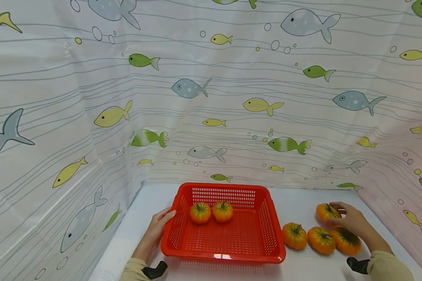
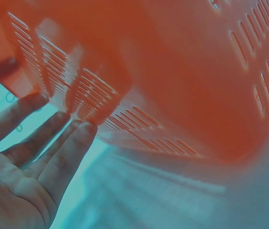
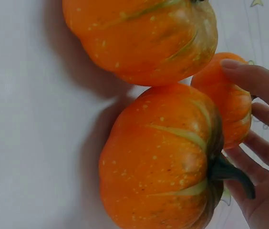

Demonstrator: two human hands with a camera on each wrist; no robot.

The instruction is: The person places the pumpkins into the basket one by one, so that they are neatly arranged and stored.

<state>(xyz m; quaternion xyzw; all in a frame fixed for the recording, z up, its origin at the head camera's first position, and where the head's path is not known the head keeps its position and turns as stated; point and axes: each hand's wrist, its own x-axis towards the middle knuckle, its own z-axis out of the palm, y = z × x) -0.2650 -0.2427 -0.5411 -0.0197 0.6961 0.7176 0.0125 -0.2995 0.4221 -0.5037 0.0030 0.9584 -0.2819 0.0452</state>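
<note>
A red plastic basket [image 1: 228,255] with slotted walls stands mid-table, two small orange pumpkins [image 1: 200,213] side by side inside it toward the back left. My left hand [image 1: 155,230] is at the basket's left side; in the left wrist view its nearly straight fingers [image 2: 70,152] touch the slotted wall. On the right, my right hand [image 1: 353,221] holds the rearmost of several loose pumpkins [image 1: 325,213], thumb and fingers on opposite sides of it. The right wrist view shows that pumpkin [image 3: 227,102] partly hidden behind two nearer ones.
Three more pumpkins [image 1: 321,240] lie in a row right of the basket, the leftmost [image 1: 294,235] close to its wall. Fish-printed sheeting [image 1: 239,140] rises behind the white table [image 1: 154,191] and along both sides. Each wrist wears a black strap [image 1: 155,270].
</note>
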